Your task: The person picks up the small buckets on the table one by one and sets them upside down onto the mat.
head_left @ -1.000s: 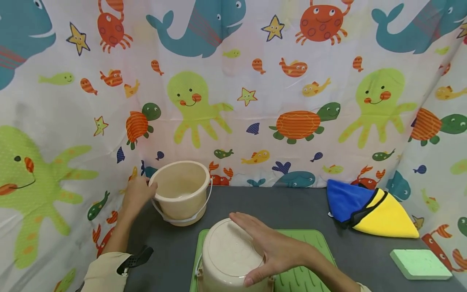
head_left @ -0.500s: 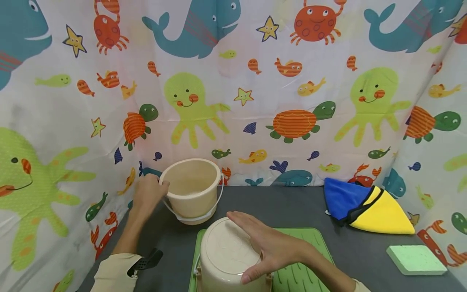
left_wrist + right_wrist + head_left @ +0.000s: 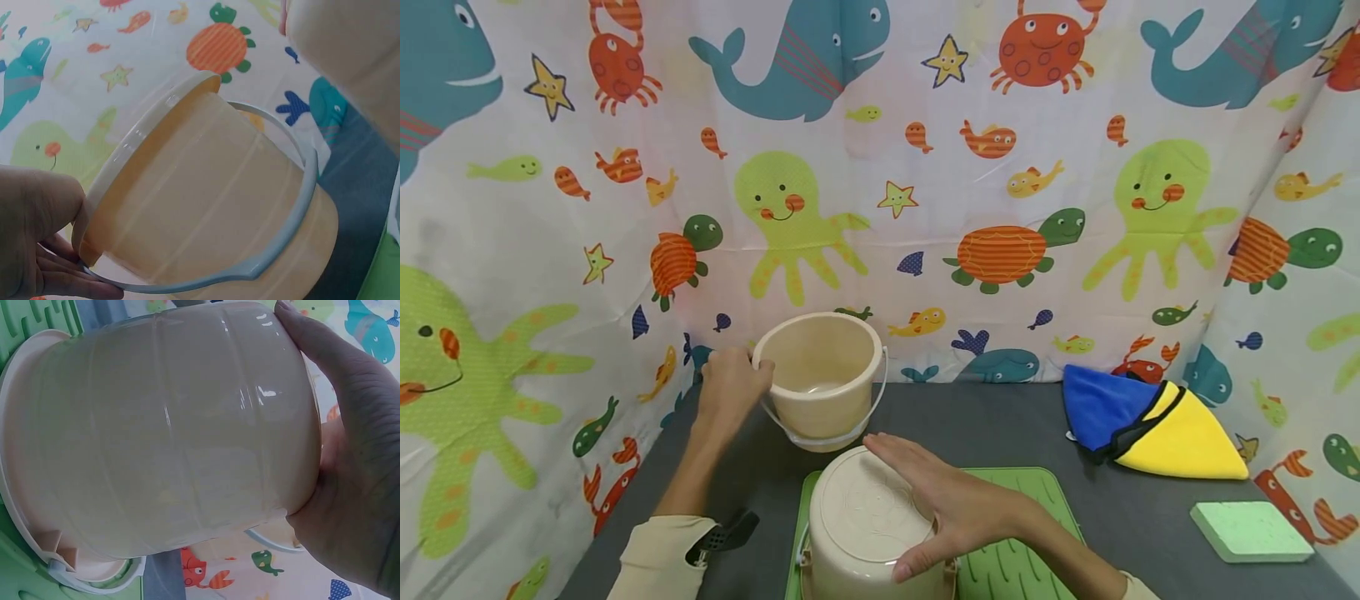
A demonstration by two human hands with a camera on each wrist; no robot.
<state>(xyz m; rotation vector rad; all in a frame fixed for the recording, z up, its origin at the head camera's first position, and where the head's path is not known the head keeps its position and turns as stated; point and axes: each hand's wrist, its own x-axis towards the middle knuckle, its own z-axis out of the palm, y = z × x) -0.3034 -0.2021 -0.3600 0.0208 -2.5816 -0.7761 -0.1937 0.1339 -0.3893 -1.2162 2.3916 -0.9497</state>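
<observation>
In the head view, my left hand (image 3: 733, 387) holds a cream bucket (image 3: 820, 412) by the left side of its rim. Its mouth faces up and a white handle (image 3: 250, 267) hangs down its side. I cannot tell whether its base touches the table. A second cream bucket (image 3: 868, 517) stands upside down on a green ridged mat (image 3: 1015, 533). My right hand (image 3: 962, 508) rests across its base, the fingers straight toward the far edge and the thumb at the near edge. The right wrist view shows that bucket's side (image 3: 181, 425) close up.
A blue and yellow cloth (image 3: 1150, 425) with black trim lies at the back right of the dark table (image 3: 970, 417). Nearer on the right is a pale green sponge-like block (image 3: 1251, 532). A curtain (image 3: 865, 225) printed with sea animals surrounds the table at the back and sides.
My left hand has moved to the right with the upright bucket, now close behind the upturned one. My right hand keeps its place on the upturned bucket.
</observation>
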